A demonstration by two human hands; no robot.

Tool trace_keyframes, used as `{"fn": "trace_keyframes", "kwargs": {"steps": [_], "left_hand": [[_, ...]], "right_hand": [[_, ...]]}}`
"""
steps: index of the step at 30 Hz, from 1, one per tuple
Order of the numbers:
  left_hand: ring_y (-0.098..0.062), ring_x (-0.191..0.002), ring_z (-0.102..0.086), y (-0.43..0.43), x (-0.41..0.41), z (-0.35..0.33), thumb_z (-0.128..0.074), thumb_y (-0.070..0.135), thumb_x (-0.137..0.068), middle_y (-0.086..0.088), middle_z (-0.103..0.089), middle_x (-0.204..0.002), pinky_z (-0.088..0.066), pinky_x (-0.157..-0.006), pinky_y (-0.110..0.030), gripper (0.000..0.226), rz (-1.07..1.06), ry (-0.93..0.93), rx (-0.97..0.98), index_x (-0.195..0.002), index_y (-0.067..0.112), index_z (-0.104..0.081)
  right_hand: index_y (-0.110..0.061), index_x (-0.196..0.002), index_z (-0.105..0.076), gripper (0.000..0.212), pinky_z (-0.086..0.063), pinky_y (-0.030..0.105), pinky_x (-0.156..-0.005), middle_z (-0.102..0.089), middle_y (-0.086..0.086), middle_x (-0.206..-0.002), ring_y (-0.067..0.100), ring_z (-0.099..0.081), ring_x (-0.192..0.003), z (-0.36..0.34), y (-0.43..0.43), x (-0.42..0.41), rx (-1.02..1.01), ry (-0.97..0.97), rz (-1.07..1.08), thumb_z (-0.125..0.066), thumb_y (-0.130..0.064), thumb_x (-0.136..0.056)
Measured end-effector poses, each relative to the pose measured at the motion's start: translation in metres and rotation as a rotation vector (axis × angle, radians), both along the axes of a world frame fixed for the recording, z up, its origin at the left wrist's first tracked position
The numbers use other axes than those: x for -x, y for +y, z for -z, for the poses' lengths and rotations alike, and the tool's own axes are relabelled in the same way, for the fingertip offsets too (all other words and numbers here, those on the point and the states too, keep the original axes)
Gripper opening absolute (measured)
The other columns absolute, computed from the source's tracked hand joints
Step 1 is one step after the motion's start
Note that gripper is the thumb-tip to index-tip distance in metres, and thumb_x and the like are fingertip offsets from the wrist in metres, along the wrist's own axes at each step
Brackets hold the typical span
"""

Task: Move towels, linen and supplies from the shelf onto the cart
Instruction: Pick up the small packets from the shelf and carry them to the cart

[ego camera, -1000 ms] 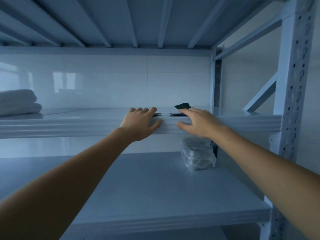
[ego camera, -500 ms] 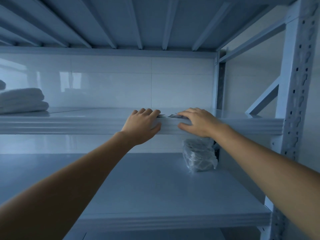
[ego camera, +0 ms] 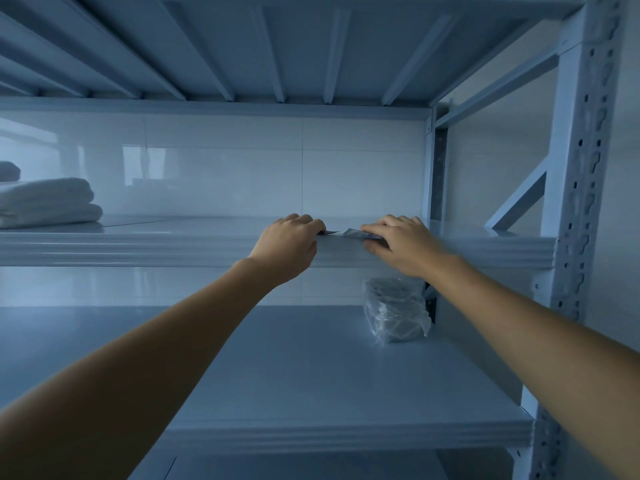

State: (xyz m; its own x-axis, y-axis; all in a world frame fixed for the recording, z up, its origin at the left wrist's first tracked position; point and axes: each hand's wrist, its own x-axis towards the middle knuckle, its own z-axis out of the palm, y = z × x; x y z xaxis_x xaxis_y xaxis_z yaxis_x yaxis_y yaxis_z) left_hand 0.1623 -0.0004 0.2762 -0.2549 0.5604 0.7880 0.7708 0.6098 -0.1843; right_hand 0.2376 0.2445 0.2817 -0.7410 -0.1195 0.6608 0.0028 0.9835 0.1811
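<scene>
Much is left, we judge: the shelf [ego camera: 138,244] holds folded towels [ego camera: 45,202] at far left and a wrapped bundle [ego camera: 394,310] one level down (no cart in view). Our right hand [ego camera: 401,244] pinches thin packets [ego camera: 349,232] at the edge; our left hand [ego camera: 287,244] curls onto them, grip unclear.

White folded towels [ego camera: 45,202], pale blue-grey shelf [ego camera: 173,244], glossy white tiles [ego camera: 242,168]

Glossy white tiled back wall [ego camera: 346,174], plain pale side wall [ego camera: 491,188]
</scene>
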Motion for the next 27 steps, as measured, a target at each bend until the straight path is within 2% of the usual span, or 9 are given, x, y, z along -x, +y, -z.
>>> {"fn": "trace_keyframes", "kwargs": {"steps": [2,4,7,10,12,14,18,22,27], "left_hand": [[-0.027,-0.095,-0.056,0.000,0.000,0.000,-0.048,0.011,-0.093,-0.003,-0.065,-0.104,-0.038,-0.069,-0.031,0.028,-0.002,0.004,0.003,-0.116,0.015,-0.063],[-0.026,-0.096,-0.056,0.000,0.000,0.001,-0.049,0.013,-0.094,-0.002,-0.065,-0.105,-0.036,-0.070,-0.029,0.027,0.007,-0.004,-0.011,-0.117,0.016,-0.062],[-0.026,-0.096,-0.056,0.002,0.001,0.002,-0.049,0.016,-0.094,-0.002,-0.065,-0.105,-0.036,-0.071,-0.030,0.026,0.017,-0.014,-0.033,-0.117,0.016,-0.062],[-0.026,-0.096,-0.056,0.003,0.002,0.002,-0.049,0.016,-0.094,-0.001,-0.065,-0.104,-0.038,-0.072,-0.030,0.026,0.019,-0.014,-0.041,-0.116,0.016,-0.063],[-0.027,-0.096,-0.056,0.004,0.003,0.003,-0.049,0.016,-0.094,-0.002,-0.065,-0.105,-0.039,-0.073,-0.031,0.026,0.026,-0.012,-0.042,-0.116,0.016,-0.063],[-0.027,-0.097,-0.056,0.006,0.004,0.004,-0.049,0.014,-0.094,-0.002,-0.065,-0.107,-0.037,-0.073,-0.031,0.026,0.027,-0.010,-0.047,-0.116,0.015,-0.062],[-0.029,-0.097,-0.056,0.007,0.005,0.005,-0.050,0.010,-0.093,-0.004,-0.064,-0.111,-0.039,-0.073,-0.030,0.028,0.042,0.010,-0.059,-0.117,0.014,-0.064],[-0.029,-0.090,-0.057,0.007,0.004,0.004,-0.052,0.006,-0.091,-0.005,-0.066,-0.100,-0.034,-0.069,-0.029,0.025,0.048,0.035,-0.072,-0.109,0.013,-0.066],[-0.031,-0.073,-0.057,0.006,-0.004,-0.001,-0.056,0.000,-0.086,-0.006,-0.065,-0.081,-0.037,-0.063,-0.032,0.016,0.054,0.096,-0.106,-0.090,0.010,-0.068]], "right_hand": [[-0.034,-0.136,-0.053,0.055,-0.035,0.041,-0.098,-0.058,-0.003,-0.127,0.024,-0.053,-0.115,0.001,0.001,-0.003,0.024,-0.005,0.025,-0.027,-0.062,-0.097],[-0.033,-0.134,-0.056,0.055,-0.035,0.041,-0.097,-0.058,-0.004,-0.126,0.022,-0.052,-0.115,0.003,0.002,-0.004,0.053,0.015,0.012,-0.024,-0.060,-0.098],[-0.033,-0.126,-0.062,0.043,-0.038,0.040,-0.096,-0.059,-0.004,-0.122,0.020,-0.053,-0.112,0.003,0.002,-0.006,0.116,0.046,-0.037,-0.031,-0.050,-0.102],[-0.030,-0.136,-0.056,0.038,-0.042,0.040,-0.095,-0.063,-0.005,-0.116,0.019,-0.058,-0.106,0.004,0.001,-0.008,0.188,0.089,-0.098,-0.038,-0.036,-0.103],[-0.026,-0.142,-0.051,0.041,-0.045,0.040,-0.090,-0.064,-0.006,-0.104,0.020,-0.059,-0.095,0.006,0.001,-0.010,0.199,0.116,-0.135,-0.040,-0.026,-0.102],[-0.024,-0.144,-0.046,0.043,-0.048,0.039,-0.083,-0.065,-0.004,-0.102,0.022,-0.059,-0.086,0.007,0.000,-0.012,0.203,0.135,-0.141,-0.041,-0.023,-0.101],[-0.017,-0.120,-0.062,0.026,-0.049,0.035,-0.077,-0.066,-0.002,-0.109,0.023,-0.062,-0.093,0.007,0.004,-0.010,0.199,0.175,-0.129,-0.047,-0.021,-0.100],[-0.016,-0.114,-0.068,0.021,-0.050,0.037,-0.082,-0.069,-0.001,-0.108,0.024,-0.063,-0.093,0.008,0.004,-0.013,0.094,0.213,-0.119,-0.058,-0.022,-0.096],[-0.022,-0.106,-0.070,0.016,-0.047,0.029,-0.061,-0.071,-0.006,-0.091,0.022,-0.066,-0.077,0.006,0.002,-0.022,-0.016,0.312,-0.055,-0.067,-0.020,-0.090]]}}
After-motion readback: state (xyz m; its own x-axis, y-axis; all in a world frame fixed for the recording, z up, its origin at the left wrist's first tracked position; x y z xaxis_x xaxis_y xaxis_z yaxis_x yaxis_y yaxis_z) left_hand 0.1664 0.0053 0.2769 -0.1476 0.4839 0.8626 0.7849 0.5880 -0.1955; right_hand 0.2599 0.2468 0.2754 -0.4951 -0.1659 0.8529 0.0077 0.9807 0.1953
